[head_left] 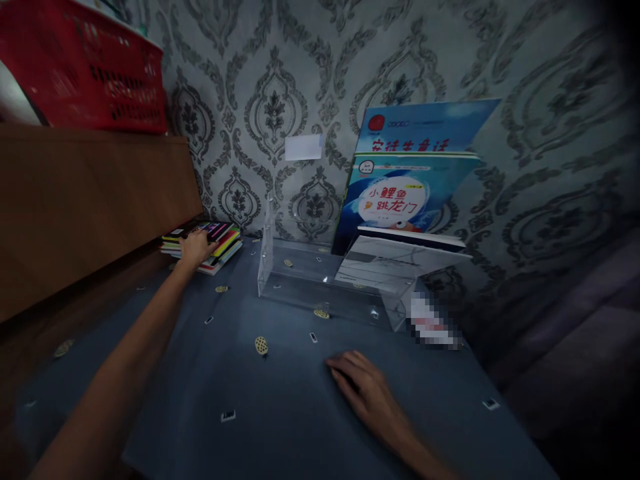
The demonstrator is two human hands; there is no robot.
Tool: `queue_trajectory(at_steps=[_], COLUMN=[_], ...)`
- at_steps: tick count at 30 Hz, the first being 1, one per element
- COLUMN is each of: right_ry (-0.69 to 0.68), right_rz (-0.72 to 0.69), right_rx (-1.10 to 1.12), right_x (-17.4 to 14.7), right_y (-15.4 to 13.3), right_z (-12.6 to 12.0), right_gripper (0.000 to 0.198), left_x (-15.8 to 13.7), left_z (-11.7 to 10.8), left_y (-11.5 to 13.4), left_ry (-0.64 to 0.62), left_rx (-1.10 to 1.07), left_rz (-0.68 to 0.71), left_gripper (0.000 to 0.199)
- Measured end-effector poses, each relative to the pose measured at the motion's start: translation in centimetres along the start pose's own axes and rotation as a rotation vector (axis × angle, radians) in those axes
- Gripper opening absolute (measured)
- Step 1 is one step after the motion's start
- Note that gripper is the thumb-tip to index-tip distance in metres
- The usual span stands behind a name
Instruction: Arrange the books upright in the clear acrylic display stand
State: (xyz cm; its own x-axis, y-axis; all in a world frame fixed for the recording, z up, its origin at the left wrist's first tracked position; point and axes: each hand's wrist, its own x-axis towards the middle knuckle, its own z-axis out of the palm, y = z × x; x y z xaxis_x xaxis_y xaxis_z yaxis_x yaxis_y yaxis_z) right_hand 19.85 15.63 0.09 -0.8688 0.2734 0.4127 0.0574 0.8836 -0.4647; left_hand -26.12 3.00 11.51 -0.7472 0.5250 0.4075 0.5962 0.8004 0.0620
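Observation:
My left hand (pixel 197 248) reaches to the far left of the table and lies on a black-covered book (pixel 220 231), the top one of a small stack of books (pixel 214 268). Its thumb is spread away from the fingers, whose tips are hard to make out. Nearer to me, my right hand (pixel 363 387) rests on the blue tablecloth (pixel 280 413), fingers loosely bent and nothing in them. Beyond it stands a clear acrylic book rack (pixel 320 293). Blue picture books (pixel 395 193) and a pale, light-covered book (pixel 385 259) lean in the rack's right part.
A red plastic basket (pixel 100 73) sits on a wooden cabinet (pixel 90 207) at the left. Patterned wallpaper (pixel 240 100) with a white card (pixel 303 147) is behind the rack. A blurred-out item (pixel 433 323) lies right of it. Dark curtain-like fabric (pixel 575 333) hangs at the right.

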Motion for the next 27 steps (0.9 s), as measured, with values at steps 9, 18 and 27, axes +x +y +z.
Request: queue_trajectory(at_steps=[9,18,27], right_ry=[0.024,0.031,0.024], right_rz=[-0.036,-0.068,-0.058], right_rx=[-0.003,0.031,0.040], right_x=[-0.2,0.0,0.0], right_y=[-0.4,0.0,-0.2], right_z=[0.0,0.0,-0.1], right_gripper=[0.027,0.026,0.026], left_x=[-3.6,-6.7,-11.2], left_z=[-1.1,-0.6,1.6], left_y=[0.3,-1.2,-1.9], left_ry=[0.020,0.036,0.018], left_rx=[0.110,0.132,0.143], left_rz=[0.137,0.169,0.163], left_gripper=[0.035,0.039,0.051])
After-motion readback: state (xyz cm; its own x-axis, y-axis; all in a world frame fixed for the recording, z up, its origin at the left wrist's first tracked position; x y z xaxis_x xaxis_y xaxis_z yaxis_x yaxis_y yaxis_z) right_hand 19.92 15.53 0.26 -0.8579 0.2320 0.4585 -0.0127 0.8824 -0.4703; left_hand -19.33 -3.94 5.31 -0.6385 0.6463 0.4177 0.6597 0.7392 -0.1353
